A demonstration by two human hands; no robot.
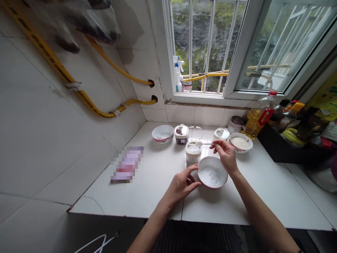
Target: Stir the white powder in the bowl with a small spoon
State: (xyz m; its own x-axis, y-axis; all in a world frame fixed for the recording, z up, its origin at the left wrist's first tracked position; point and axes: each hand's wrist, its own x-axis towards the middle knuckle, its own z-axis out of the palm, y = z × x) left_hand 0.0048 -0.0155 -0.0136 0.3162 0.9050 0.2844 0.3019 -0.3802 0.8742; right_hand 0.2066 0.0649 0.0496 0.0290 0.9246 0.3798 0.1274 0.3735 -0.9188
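My left hand grips the left rim of a white bowl with a pink edge, tilted a little toward me. White stuff lies in its bottom. Between the fingertips of my right hand is the handle of a small white spoon. The spoon's head is over the opening of a white seasoning jar holding white grains, just behind the bowl. Whether the spoon carries anything is too small to tell. A second jar with dark contents stands behind, its clear lid raised.
A flowered bowl sits at back left; another bowl of pale grains stands right, near a third jar. An oil bottle and a black box of bottles line the right. A blurred purple packet lies left.
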